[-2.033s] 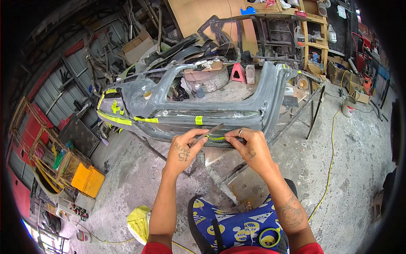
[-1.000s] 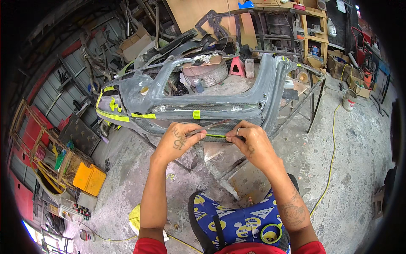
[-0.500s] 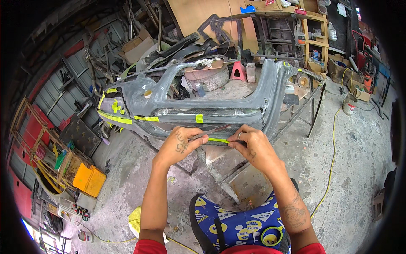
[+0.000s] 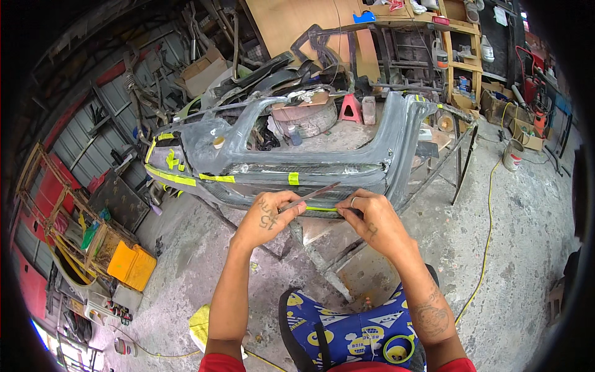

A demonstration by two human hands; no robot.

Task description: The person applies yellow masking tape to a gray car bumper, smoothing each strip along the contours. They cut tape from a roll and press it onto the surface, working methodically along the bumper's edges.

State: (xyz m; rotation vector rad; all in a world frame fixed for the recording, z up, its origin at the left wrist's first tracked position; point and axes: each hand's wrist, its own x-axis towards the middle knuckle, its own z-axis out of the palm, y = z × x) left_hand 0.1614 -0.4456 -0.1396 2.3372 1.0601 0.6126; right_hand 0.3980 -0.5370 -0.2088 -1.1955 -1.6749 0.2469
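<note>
A grey sanded car bumper (image 4: 316,154) lies across a metal stand in front of me, with yellow-green masking tape (image 4: 217,178) stuck along parts of it. My left hand (image 4: 265,218) is closed on a thin, dark, blade-like strip (image 4: 319,192) that points up to the right. Between both hands runs a short length of yellow-green tape (image 4: 320,209), seen nearly edge-on. Thumb and finger of my right hand (image 4: 375,222) pinch its right end. The left end meets my left fingertips. Both hands are just in front of the bumper's near lower edge.
The stand's metal legs (image 4: 328,273) reach toward me over the concrete floor. A roll of tape (image 4: 398,349) lies at my lap on a blue patterned cloth (image 4: 347,325). Behind the bumper are a tyre (image 4: 310,119) and a red stand (image 4: 351,109). A yellow cord (image 4: 487,248) crosses the floor at right.
The blade-like strip now tilts more steeply upward. The tape between my hands has turned, showing a narrower edge. My right hand has shifted slightly to the right; both hands keep their hold.
</note>
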